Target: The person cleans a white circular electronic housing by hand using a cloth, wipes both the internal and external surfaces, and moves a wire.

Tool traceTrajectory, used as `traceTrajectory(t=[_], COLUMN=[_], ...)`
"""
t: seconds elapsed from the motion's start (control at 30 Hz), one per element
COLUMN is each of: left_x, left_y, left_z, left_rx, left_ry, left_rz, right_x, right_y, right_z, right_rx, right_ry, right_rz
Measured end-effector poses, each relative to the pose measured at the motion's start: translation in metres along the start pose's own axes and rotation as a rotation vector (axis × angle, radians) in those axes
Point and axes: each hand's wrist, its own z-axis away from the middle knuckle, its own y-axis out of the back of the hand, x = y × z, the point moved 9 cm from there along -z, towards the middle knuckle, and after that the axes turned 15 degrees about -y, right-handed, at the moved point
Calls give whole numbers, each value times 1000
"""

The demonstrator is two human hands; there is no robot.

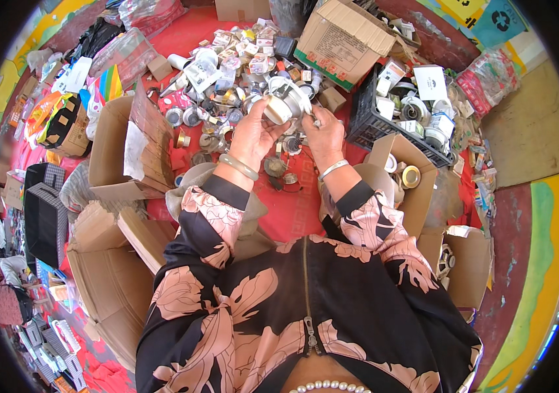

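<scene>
Between my hands is a white round light fixture (282,107), a drum-shaped body with a wider rim, probably a downlight. My left hand (254,135) is closed round its left side, the thumb along the body. My right hand (325,135) is at the rim's right edge, fingers bent together; whether they pinch the rim or a small part beside it I cannot tell. Below and beyond them spreads a heap of mixed lamps and small boxes (247,59). A few loose round fittings (275,166) lie on the red cloth (292,209) under my hands.
An open cardboard box (110,141) stands to the left, with a torn carton (106,275) nearer me. On the right are a black crate (365,121) of lamps, a carton (417,196) with round fittings and another carton (476,262). A large box (345,42) leans behind the heap.
</scene>
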Motion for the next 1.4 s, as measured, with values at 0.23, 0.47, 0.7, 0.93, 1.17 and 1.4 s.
traceTrajectory(t=[0.23, 0.47, 0.7, 0.93, 1.17, 1.4], left_x=[-7, 54, 29, 16, 21, 13], left_y=[5, -22, -66, -52, -41, -22], left_z=[-3, 4, 30, 22, 15, 1], left_rx=[-51, -234, -519, -501, -350, -283], left_ry=[107, -588, -780, -679, -480, -403], left_rz=[1, -1093, -1449, -1319, -1062, -756], right_x=[10, 13, -40, -60, -58, -28], right_y=[-5, 33, 26, 19, 14, 16], right_z=[-10, -55, -34, -27, -35, -36], right_rx=[-75, -77, -188, -163, -131, -149], right_ry=[-37, -95, 222, 346, 256, 51], right_rz=[-2, 218, 418, 386, 356, 109])
